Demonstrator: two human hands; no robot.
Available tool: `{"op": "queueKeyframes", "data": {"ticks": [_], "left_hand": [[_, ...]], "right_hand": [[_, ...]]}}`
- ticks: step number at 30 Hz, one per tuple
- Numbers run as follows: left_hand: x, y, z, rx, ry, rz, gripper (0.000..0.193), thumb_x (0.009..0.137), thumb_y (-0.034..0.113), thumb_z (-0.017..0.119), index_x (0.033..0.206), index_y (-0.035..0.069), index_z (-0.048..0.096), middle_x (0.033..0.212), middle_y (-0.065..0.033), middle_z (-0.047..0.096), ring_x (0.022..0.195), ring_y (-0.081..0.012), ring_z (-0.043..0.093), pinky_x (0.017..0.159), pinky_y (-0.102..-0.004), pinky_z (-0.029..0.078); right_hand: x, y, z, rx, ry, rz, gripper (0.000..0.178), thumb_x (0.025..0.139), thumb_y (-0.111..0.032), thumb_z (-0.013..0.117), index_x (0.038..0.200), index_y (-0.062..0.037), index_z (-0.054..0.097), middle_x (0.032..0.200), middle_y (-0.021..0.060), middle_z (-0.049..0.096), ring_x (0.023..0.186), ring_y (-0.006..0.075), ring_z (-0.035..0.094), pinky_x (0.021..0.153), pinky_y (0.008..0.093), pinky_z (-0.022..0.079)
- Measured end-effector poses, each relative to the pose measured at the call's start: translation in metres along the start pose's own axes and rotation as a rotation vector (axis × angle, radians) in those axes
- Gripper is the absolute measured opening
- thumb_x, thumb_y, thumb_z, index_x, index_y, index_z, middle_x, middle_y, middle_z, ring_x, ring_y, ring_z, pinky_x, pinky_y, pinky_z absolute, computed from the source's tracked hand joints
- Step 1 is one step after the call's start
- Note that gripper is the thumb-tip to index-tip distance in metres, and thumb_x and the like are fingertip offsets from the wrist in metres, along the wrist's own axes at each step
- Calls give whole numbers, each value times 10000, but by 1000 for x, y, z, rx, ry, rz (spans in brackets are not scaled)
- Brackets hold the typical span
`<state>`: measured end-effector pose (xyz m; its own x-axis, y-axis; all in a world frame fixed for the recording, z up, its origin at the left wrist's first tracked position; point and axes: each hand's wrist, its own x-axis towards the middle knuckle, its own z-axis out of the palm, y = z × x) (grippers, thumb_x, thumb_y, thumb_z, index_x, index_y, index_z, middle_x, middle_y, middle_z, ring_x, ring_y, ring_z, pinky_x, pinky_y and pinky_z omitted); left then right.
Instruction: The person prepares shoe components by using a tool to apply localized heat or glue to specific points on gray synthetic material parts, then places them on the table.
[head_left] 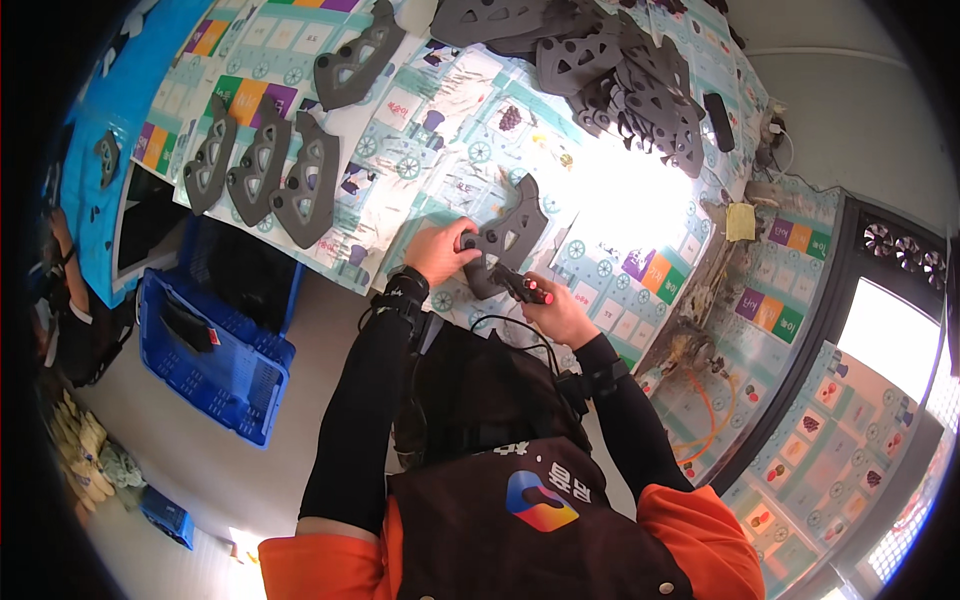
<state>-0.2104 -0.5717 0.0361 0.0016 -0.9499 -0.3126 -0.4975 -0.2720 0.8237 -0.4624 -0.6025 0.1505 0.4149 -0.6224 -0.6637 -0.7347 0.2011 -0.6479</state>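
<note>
A dark grey curved plastic part [521, 226] with cut-out openings stands at the near edge of the table. My left hand [437, 253] pinches its left end between thumb and fingers. My right hand [565, 314] is closed around a small hand tool with red-and-black handles [536, 291], which looks like a pair of nippers. The tool's dark tip meets the lower edge of the part, close to my left fingers. Its jaws are too small and dark to make out.
Several like grey parts [311, 180] lie to the left on the patterned table cover [400, 140]. A large heap of them [625, 75] fills the far right. A blue crate [215, 365] stands below the table's left edge. Another person [85, 320] is at the far left.
</note>
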Motion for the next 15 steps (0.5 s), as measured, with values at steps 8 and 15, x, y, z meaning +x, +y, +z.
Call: {"op": "queueKeyframes", "data": {"ticks": [8,15], "left_hand": [[1,0,-2,-2,-30,-25,363,837,336,846,1132,216,670,687,-11,600,638,-247,628,592,-410,465],[0,0,-3,-10,-4,6,359,824,293,869,1124,202,693,648,-2,577,598,-217,597,564,-383,447]], "right_hand": [[3,1,0,-2,-13,43,487,799,-112,634,1274,-5,641,965,289,695,973,497,666,860,469,538],[7,7,-3,-27,-70,82,480,799,-112,628,1267,-9,642,924,259,685,918,467,669,839,456,533]]}}
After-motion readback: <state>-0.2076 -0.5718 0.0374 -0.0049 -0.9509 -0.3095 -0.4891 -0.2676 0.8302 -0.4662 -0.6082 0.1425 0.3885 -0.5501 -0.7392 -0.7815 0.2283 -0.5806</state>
